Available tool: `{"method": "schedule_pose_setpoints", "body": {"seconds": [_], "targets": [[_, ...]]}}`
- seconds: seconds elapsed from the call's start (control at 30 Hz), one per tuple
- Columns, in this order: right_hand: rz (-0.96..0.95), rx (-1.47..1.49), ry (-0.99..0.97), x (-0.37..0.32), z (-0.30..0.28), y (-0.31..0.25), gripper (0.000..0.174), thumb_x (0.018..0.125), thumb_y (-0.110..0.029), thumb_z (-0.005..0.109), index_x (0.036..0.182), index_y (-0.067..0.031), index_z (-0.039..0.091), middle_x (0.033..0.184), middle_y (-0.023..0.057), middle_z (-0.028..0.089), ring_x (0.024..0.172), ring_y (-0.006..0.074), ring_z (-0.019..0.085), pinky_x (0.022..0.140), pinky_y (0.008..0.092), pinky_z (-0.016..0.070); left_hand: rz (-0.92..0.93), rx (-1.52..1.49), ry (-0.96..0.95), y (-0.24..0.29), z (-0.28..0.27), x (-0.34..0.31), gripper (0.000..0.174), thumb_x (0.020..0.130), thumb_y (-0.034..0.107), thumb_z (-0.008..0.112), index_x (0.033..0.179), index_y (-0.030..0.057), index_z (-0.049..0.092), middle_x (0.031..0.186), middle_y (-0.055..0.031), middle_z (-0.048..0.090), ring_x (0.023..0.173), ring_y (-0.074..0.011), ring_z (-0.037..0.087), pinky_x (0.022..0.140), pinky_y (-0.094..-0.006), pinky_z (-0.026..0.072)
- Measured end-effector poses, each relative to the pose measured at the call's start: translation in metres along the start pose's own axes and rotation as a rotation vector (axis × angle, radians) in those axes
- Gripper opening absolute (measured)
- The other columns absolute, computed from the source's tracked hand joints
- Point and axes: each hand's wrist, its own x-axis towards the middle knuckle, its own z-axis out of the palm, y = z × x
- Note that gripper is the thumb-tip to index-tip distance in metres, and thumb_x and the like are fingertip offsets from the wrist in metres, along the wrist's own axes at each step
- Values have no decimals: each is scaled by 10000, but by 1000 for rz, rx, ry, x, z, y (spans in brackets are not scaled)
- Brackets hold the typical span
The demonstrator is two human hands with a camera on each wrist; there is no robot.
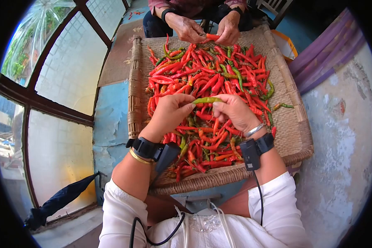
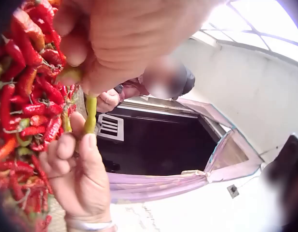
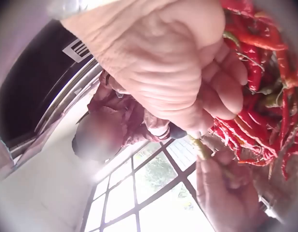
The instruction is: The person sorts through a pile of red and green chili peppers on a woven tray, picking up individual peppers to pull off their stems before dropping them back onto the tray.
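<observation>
A yellow-green pepper [image 1: 207, 100] is held level above the pile of red peppers [image 1: 206, 78]. My left hand [image 1: 172, 112] pinches its left end between thumb and fingers, and my right hand [image 1: 237, 112] pinches the other end. In the left wrist view the pepper [image 2: 90, 115] spans the space between the two hands, with my right hand [image 2: 81, 176] below. The right wrist view shows part of the pepper [image 3: 201, 147] between my fingertips; its ends are covered by the fingers.
The peppers lie on a woven tray [image 1: 291, 124] with a raised rim. Across it, another person's hands [image 1: 208, 31] hold an orange-red pepper [image 1: 213, 36]. Windows [image 1: 66, 62] stand at the left, a folded umbrella [image 1: 64, 200] at the lower left, and a purple curtain [image 1: 324, 53] at the right.
</observation>
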Motion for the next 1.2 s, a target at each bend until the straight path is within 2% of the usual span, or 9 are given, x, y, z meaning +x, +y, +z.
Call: {"method": "schedule_pose_setpoints", "body": {"seconds": [0.07,0.23,0.3,0.37,0.5,0.6,0.73,0.93,1.2], "targets": [[70,-137,87,2,-18,-1,171,865,-181,525,889,-22,583,617,-16,549,459,38,470,418,167,397,52,497,-6,4,-1,-3,206,773,139,628,942,22,614,665,-49,593,583,-114,548,559,-252,441],[187,-433,112,4,-40,-9,214,880,-224,507,946,-26,554,648,11,567,446,52,453,402,198,387,130,864,44,1,1,-3,207,739,195,616,889,51,623,706,-129,608,687,-269,591,614,-365,461],[-215,413,221,4,-34,-15,298,883,-275,503,1054,-33,468,726,52,594,488,72,509,411,208,411,138,897,58,0,2,-1,210,738,210,607,884,60,624,745,-132,617,724,-303,586,636,-390,461],[-170,503,230,-1,-35,-25,465,874,-314,514,1200,-32,339,801,89,607,551,95,567,425,214,436,135,967,125,-6,2,1,222,734,226,611,897,75,615,790,-115,607,755,-286,588,657,-387,465],[-60,250,428,0,-36,-11,523,859,-291,534,1259,-11,347,780,75,608,574,96,584,442,209,442,2,1093,22,-10,2,3,247,728,236,616,926,87,601,854,-110,592,802,-281,582,679,-389,467],[7,-454,311,4,-33,1,287,820,-200,557,1006,18,582,683,27,587,543,77,555,461,215,423,-28,1141,-10,-13,3,3,257,721,229,624,931,83,591,860,-109,583,832,-283,576,690,-389,466],[-47,-1000,148,10,-28,20,302,740,-23,477,1020,-86,571,778,152,611,707,284,597,647,375,465,86,1122,16,-22,1,5,232,715,208,637,898,76,580,845,-118,592,785,-287,596,654,-389,484],[-136,-1394,212,9,-21,27,237,759,-21,469,981,-100,492,747,141,599,746,308,590,643,419,457,111,904,-121,-20,4,8,223,704,142,606,915,70,598,779,-136,611,767,-303,591,657,-390,470],[-283,-1424,302,11,-23,33,134,760,-51,492,886,-98,508,725,117,588,699,306,587,590,430,448,119,829,-212,-8,14,1,194,711,147,594,891,87,631,765,-116,624,737,-292,596,643,-394,471]]}}
